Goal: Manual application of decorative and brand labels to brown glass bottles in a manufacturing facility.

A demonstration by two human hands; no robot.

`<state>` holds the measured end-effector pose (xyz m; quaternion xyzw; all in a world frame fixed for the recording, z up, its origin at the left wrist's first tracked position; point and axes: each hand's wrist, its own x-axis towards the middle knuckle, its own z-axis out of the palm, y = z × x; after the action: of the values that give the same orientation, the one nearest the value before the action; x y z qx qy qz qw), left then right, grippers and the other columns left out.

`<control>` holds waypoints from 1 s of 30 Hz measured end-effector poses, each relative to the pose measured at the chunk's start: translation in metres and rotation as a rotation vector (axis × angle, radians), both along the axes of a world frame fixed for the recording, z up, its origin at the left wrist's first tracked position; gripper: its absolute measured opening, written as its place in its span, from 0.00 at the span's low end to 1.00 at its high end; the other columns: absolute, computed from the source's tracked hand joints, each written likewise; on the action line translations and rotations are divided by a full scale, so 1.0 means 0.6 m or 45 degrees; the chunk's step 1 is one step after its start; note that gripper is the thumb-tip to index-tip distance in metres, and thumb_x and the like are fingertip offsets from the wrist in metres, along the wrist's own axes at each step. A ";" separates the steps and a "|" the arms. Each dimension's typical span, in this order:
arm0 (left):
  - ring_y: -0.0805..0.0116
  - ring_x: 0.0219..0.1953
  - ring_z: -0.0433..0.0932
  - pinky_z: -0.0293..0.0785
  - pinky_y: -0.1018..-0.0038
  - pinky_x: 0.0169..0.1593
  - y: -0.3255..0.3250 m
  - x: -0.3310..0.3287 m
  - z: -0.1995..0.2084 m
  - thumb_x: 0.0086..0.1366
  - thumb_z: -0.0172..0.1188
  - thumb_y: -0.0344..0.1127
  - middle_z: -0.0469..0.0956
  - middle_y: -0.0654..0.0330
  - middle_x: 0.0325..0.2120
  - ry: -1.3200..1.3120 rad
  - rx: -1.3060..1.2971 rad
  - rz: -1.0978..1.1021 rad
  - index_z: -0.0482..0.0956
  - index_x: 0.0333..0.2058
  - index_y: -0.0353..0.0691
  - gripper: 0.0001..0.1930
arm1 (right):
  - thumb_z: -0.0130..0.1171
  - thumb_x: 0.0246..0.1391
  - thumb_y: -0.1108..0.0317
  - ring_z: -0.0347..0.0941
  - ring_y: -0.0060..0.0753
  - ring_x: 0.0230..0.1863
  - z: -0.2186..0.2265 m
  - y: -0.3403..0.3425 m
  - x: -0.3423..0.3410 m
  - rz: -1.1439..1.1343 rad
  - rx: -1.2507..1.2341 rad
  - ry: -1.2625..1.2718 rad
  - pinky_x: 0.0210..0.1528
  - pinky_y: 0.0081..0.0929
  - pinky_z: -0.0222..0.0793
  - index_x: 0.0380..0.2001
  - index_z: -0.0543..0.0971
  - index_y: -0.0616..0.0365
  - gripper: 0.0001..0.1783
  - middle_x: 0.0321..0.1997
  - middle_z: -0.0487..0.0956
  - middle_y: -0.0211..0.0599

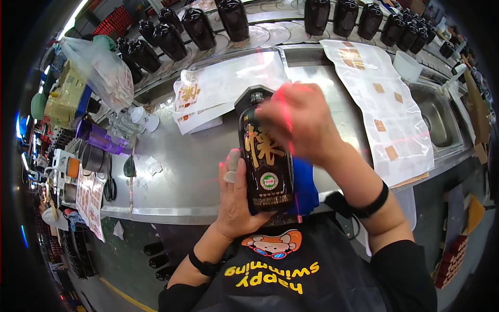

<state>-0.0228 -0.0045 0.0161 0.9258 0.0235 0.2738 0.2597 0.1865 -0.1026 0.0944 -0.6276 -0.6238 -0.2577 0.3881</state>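
Bottle point(269, 196), dark with gold characters and a round green-and-white sticker, is between the hands at the near edge of the desk point(171, 179), its neck pointing away from the person. How its back is propped is hidden. The left hand point(234, 207), partly open, cradles the base, fingers up the left side, one in a pale finger cover point(232, 167). The right hand point(307, 125) is blurred and curled over the upper front, blocking some of the gold; whether it pinches anything I cannot tell. Thin red light crosses it.

Beneath the right hand, beside the bottle, blue cloth point(306, 188) bunches at the edge. Just beyond the hands, a dark angular holder point(241, 100) shows behind the neck. Further off and left of the right hand lies a white sheet point(218, 80) with gold and red labels; right of that hand a long sheet point(397, 119) with gold patches runs beside the sink point(435, 117), a white tub point(407, 66) near its far end. Well left of the left hand are a paper scrap point(154, 166), glassware point(120, 130), a white cup point(145, 119) and a bulging plastic bag point(99, 67). Past everything, more dark bottles point(233, 21) line the far side.
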 end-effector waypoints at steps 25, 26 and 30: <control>0.55 0.70 0.50 0.43 0.65 0.70 0.003 0.015 -0.018 0.71 0.47 0.55 0.50 0.44 0.68 -0.001 -0.951 -0.286 0.40 0.69 0.28 0.43 | 0.70 0.24 0.74 0.67 0.36 0.34 -0.067 -0.138 -0.126 0.279 -0.130 0.350 0.38 0.34 0.61 0.34 0.81 0.52 0.24 0.34 0.73 0.30; 0.55 0.70 0.50 0.43 0.66 0.70 0.000 0.014 -0.022 0.71 0.47 0.55 0.50 0.44 0.68 -0.011 -0.998 -0.276 0.40 0.69 0.28 0.43 | 0.69 0.23 0.73 0.67 0.35 0.34 -0.071 -0.142 -0.134 0.303 -0.166 0.345 0.39 0.34 0.60 0.34 0.81 0.51 0.24 0.34 0.73 0.28; 0.56 0.70 0.48 0.42 0.66 0.70 0.000 0.011 -0.024 0.72 0.46 0.54 0.48 0.44 0.69 0.026 -1.006 -0.268 0.39 0.69 0.28 0.42 | 0.68 0.26 0.72 0.67 0.33 0.33 -0.089 -0.148 -0.147 0.337 -0.145 0.266 0.40 0.33 0.59 0.33 0.81 0.50 0.22 0.34 0.73 0.26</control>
<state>-0.0160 -0.0046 0.0017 0.7549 0.0347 0.2063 0.6216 0.0984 -0.1912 0.0410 -0.5844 -0.6708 -0.1020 0.4452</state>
